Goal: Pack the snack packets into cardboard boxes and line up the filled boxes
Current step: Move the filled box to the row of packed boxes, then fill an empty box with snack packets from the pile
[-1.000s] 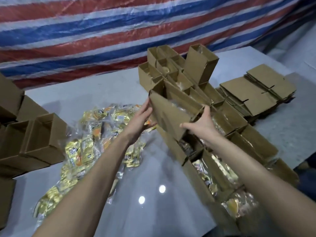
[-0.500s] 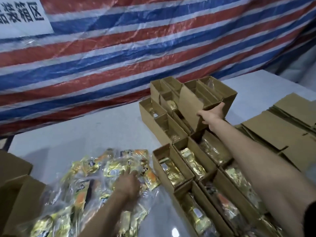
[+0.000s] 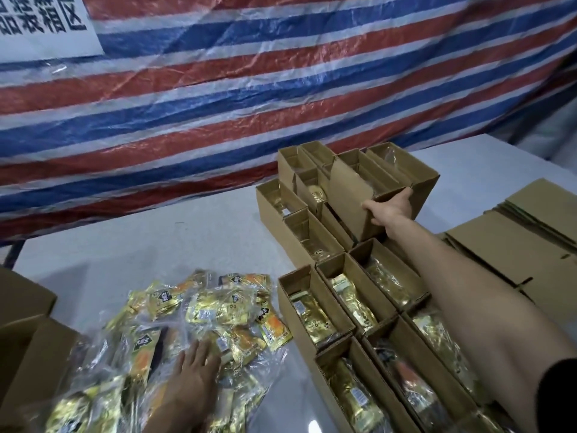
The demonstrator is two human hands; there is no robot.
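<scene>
A heap of gold and orange snack packets [image 3: 199, 310] in clear wrap lies on the grey table at the lower left. My left hand [image 3: 195, 365] rests flat on that heap with fingers spread. Rows of open cardboard boxes with packets inside [image 3: 315, 310] run from the lower right toward the back. My right hand [image 3: 388, 207] grips the front rim of a filled brown box [image 3: 352, 192] that sits on top of the far boxes, beside another stacked box [image 3: 412, 170].
Flat unfolded cardboard blanks [image 3: 515, 242] lie stacked at the right. Empty brown boxes [image 3: 22, 345] stand at the left edge. A red, white and blue striped tarp [image 3: 281, 89] hangs behind the table, with a white sign [image 3: 46, 23] at the upper left.
Both hands held the box one second ago. My right hand carried it to the top of the far stack, and my left hand dropped onto the packet heap.
</scene>
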